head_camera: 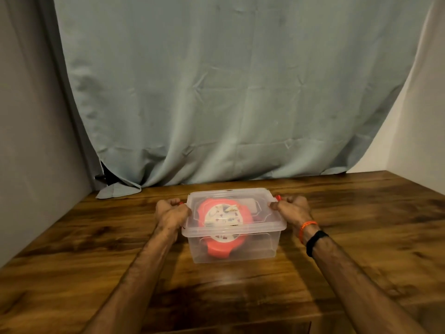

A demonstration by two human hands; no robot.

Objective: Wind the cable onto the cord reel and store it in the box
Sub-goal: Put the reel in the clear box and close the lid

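Lid (231,201) on, and the red cord reel (225,219) sits inside the clear box (231,247) mid-table (361,237). Left hand (171,212) and right hand (291,208) clamp the box's opposite ends, fingers curled at the red latches (cable itself indiscernible).

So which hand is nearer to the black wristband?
Right. The right hand grips the box end just ahead of the wristband; the left hand grips the opposite end.
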